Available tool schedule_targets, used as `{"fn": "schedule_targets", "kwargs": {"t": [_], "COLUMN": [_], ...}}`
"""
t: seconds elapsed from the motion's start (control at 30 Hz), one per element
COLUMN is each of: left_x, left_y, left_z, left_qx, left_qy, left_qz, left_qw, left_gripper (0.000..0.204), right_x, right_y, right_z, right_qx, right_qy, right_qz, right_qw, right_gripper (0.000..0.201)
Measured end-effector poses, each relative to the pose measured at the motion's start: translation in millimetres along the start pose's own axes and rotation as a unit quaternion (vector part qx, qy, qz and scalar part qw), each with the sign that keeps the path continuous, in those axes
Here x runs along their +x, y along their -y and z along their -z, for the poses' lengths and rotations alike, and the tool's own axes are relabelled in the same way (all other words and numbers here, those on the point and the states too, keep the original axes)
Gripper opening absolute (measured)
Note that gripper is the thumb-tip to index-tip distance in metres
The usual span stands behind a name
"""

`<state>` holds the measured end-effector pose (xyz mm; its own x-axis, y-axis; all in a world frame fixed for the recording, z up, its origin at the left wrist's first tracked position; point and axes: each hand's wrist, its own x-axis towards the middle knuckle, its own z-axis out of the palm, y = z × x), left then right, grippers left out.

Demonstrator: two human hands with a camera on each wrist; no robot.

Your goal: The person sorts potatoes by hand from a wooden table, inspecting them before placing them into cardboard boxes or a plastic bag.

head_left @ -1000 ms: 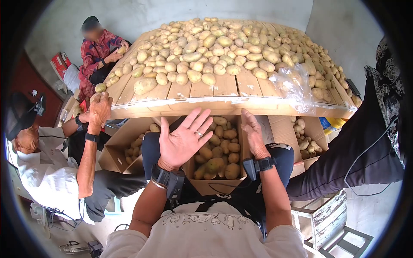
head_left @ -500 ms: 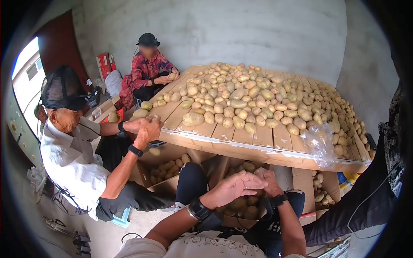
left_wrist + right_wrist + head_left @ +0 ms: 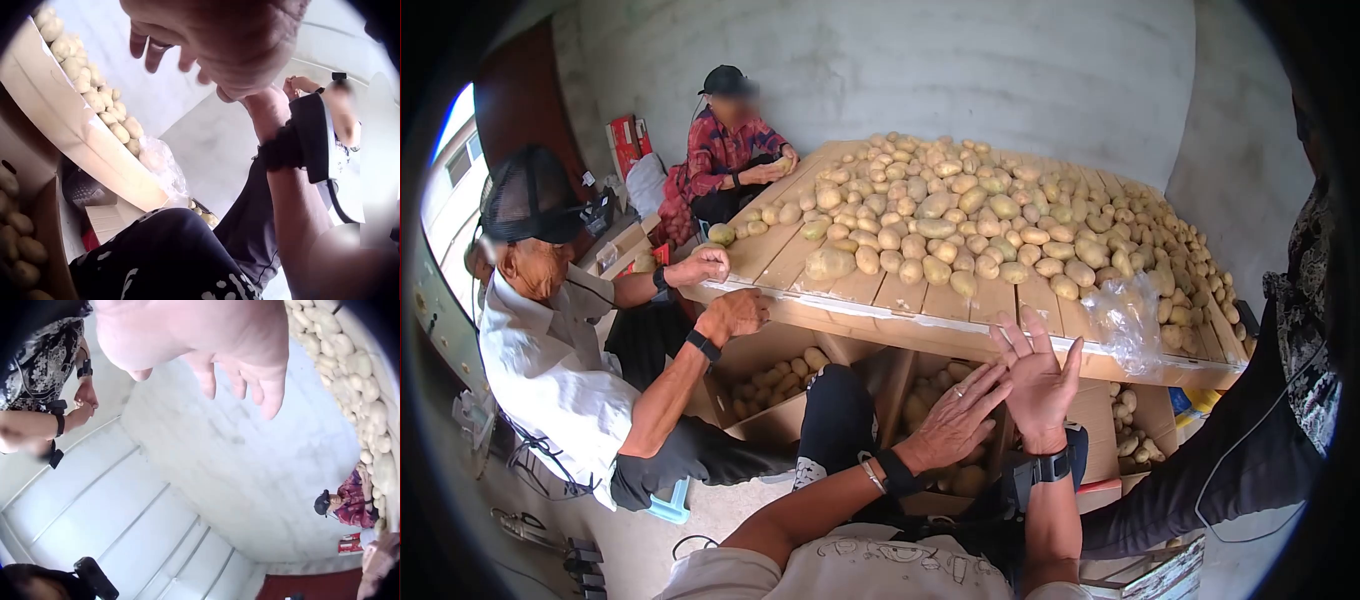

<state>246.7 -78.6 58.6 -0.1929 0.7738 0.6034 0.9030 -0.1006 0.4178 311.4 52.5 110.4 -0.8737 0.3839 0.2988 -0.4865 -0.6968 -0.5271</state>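
You are facing a wooden plank table [image 3: 1010, 305] that is carrying a wide heap of potatoes [image 3: 990, 205], with a clear plastic bag [image 3: 1128, 322] lying at its near edge.

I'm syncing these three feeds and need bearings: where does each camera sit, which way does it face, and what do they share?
Head: on the wearer's head, facing forward and down at the potato table; shows left hand and right hand, both empty.
Left wrist: low, looking up past the left hand at the table edge.
Right wrist: aimed up at the ceiling past the right hand.
Shared: all show the potatoes.
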Motion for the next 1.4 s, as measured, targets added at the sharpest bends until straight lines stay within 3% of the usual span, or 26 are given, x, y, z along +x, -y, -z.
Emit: {"fn": "schedule_targets", "kwargs": {"t": [0.03, 0.07, 0.1, 0.13, 0.17, 0.2, 0.27, 0.33, 0.4, 0.43, 0.5, 0.53, 0.6, 0.63, 0.7, 0.77, 0.83, 0.87, 1.07, 1.13, 1.17, 1.23, 1.27, 1.33, 1.37, 1.4], "left_x": [-5, -18, -31, -57, -53, -57, -66, -78, -92, -98, -101, -100, -112, -113, -116, -109, -127, -126, -111, -139, -139, -108, -115, -151, -180, -207], "left_y": [-6, 7, 22, 27, 24, 30, 43, 74, 95, 97, 98, 104, 108, 107, 109, 95, 97, 97, 85, 98, 95, 47, 50, 71, 112, 152], "left_z": [-3, -16, -33, -33, -19, -15, -16, -16, -6, -5, -12, -19, -35, -42, -50, -47, -74, -83, -78, -109, -109, -52, -60, -112, -206, -271], "left_qx": [0.011, 0.055, 0.046, -0.12, -0.186, -0.178, -0.326, -0.337, -0.446, -0.446, -0.485, -0.486, -0.428, -0.427, -0.294, -0.177, -0.124, -0.117, -0.142, -0.182, -0.181, -0.084, -0.084, -0.221, -0.221, -0.172], "left_qy": [0.031, 0.161, 0.374, 0.304, 0.374, 0.365, 0.283, 0.187, 0.056, 0.058, 0.024, 0.03, 0.161, 0.155, 0.173, 0.23, 0.211, 0.203, 0.365, 0.137, 0.135, 0.319, 0.316, 0.229, 0.228, 0.235], "left_qz": [0.052, 0.076, 0.152, 0.144, 0.156, 0.171, 0.186, 0.254, 0.443, 0.444, 0.466, 0.457, 0.416, 0.415, 0.304, 0.278, 0.201, 0.204, 0.269, 0.195, 0.196, 0.29, 0.291, 0.345, 0.345, 0.257], "left_qw": [0.998, 0.982, 0.914, 0.934, 0.895, 0.898, 0.883, 0.887, 0.776, 0.775, 0.74, 0.745, 0.786, 0.788, 0.89, 0.916, 0.948, 0.95, 0.88, 0.954, 0.954, 0.899, 0.899, 0.883, 0.884, 0.921], "left_gripper": [0.045, 0.035, 0.029, 0.031, 0.036, 0.036, 0.041, 0.041, 0.041, 0.041, 0.041, 0.041, 0.041, 0.041, 0.035, 0.03, 0.025, 0.025, 0.024, 0.02, 0.02, 0.018, 0.018, 0.024, 0.024, 0.028], "right_x": [5, 4, 5, 6, 7, 4, -5, -21, -32, -31, -35, -36, -38, -37, -33, -24, -15, -12, 9, 8, 8, 10, 9, 7, 7, 7], "right_y": [11, 27, 40, 52, 61, 66, 56, 34, 14, 13, 22, 26, 22, 18, 9, -7, -14, -20, -43, -46, -47, -50, -48, -47, -45, -44], "right_z": [3, -4, -2, 9, 26, 47, 89, 129, 156, 154, 141, 148, 169, 170, 168, 165, 172, 175, 184, 187, 189, 186, 183, 185, 190, 193], "right_qx": [-0.028, -0.003, -0.044, -0.118, -0.156, -0.172, -0.239, -0.196, -0.097, -0.096, -0.092, -0.095, -0.007, -0.017, -0.034, -0.049, -0.056, -0.062, -0.045, -0.043, -0.043, -0.042, -0.046, -0.05, -0.042, -0.034], "right_qy": [0.003, 0.027, 0.029, -0.005, -0.012, -0.02, -0.096, -0.155, -0.269, -0.272, -0.191, -0.19, -0.208, -0.187, -0.189, -0.216, -0.203, -0.198, -0.152, -0.167, -0.17, -0.169, -0.163, -0.157, -0.135, -0.114], "right_qz": [0.059, 0.118, 0.183, 0.217, 0.188, 0.112, -0.027, -0.155, -0.223, -0.224, -0.082, -0.071, -0.032, -0.036, -0.058, -0.072, -0.092, -0.11, -0.135, -0.144, -0.143, -0.144, -0.142, -0.139, -0.142, -0.146], "right_qw": [0.998, 0.993, 0.982, 0.969, 0.97, 0.978, 0.966, 0.956, 0.932, 0.931, 0.974, 0.975, 0.978, 0.982, 0.98, 0.972, 0.973, 0.972, 0.978, 0.975, 0.974, 0.974, 0.975, 0.977, 0.98, 0.982], "right_gripper": [0.074, 0.07, 0.069, 0.066, 0.061, 0.055, 0.05, 0.046, 0.042, 0.042, 0.036, 0.036, 0.036, 0.033, 0.031, 0.026, 0.025, 0.025, 0.023, 0.022, 0.022, 0.022, 0.022, 0.022, 0.022, 0.022]}}
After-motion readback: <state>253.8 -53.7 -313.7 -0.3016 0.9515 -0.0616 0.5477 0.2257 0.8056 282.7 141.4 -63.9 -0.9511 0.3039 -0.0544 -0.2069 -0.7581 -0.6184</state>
